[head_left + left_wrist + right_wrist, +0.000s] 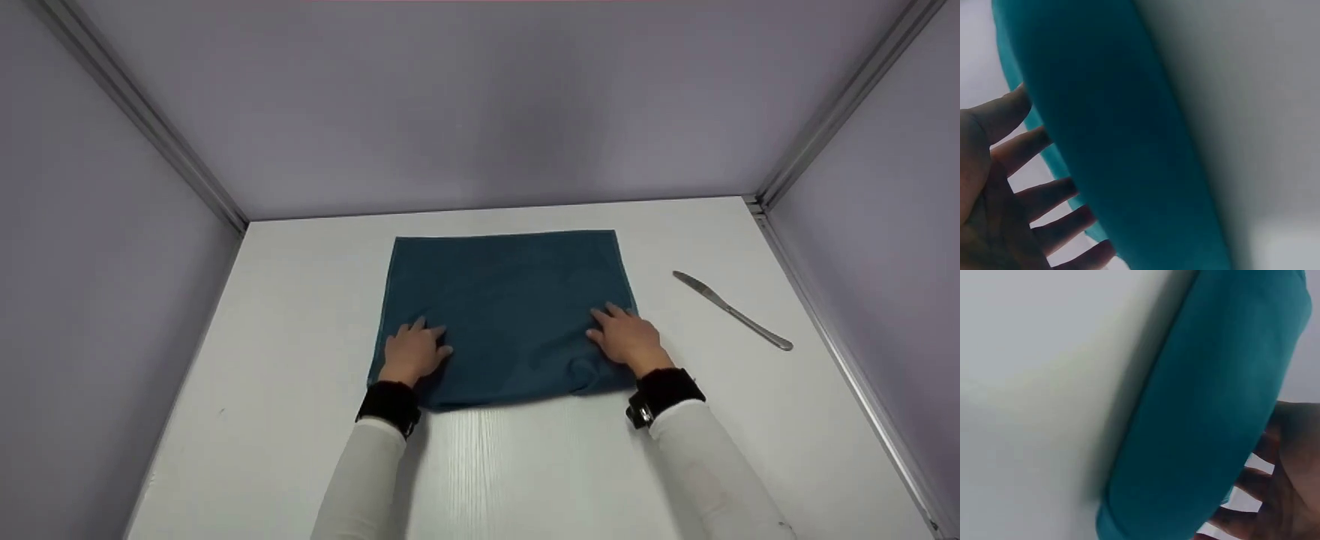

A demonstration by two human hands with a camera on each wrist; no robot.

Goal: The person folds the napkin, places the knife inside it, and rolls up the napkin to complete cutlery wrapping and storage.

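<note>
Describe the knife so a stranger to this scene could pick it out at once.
Start at the white table between the grey walls, where a teal cloth lies in the middle under both hands. Look to the cloth's right, toward the right wall: the knife lies there alone, slanted, apart from the cloth. It is the only slim, shiny metal thing on the table.

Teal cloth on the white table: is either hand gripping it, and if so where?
Neither grips it. The left hand and right hand rest flat, fingers spread, on the near corners of the teal fabric cloth.
</note>
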